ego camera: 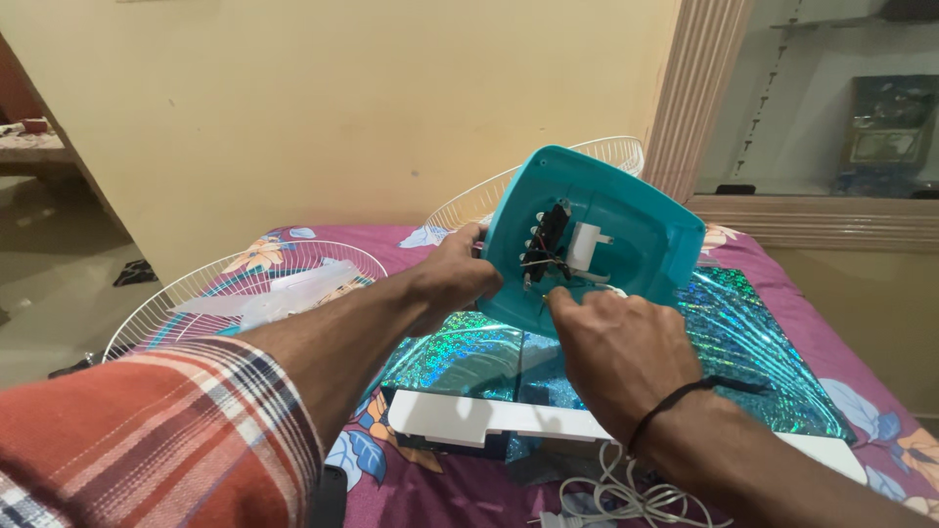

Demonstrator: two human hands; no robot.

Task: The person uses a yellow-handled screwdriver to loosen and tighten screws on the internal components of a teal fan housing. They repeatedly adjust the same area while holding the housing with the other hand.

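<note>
Up above the bed (802, 293), the person holds a teal plastic fan base (597, 235) tilted so its hollow underside faces the camera. Inside it sit a black switch block (546, 240) with small terminals, a white part (585, 244) just beside it, and a few thin wires (548, 264). The left hand (452, 279) grips the base at its left edge, its fingers clamped on the rim, the forearm coming out of a red plaid sleeve (156, 440). The right hand (616, 357) is at the lower edge of the base, the fingers (567, 303) drawn together near the wires; whether they pinch a wire or a small tool cannot be told. A dark cord bracelet (675, 401) circles the right wrist.

Below the hands, a shiny holographic green sheet (743, 342) covers part of the purple floral bedspread. A long white panel (489, 420) lies on it near the person, and a coiled white cable (626, 494) with a plug lies just in front of that. Two white wire fan grilles rest on the bed: one (245, 284) at the left with a clear fan blade (284, 293) lying on it, the other (606, 152) behind the teal base, near the wall.
</note>
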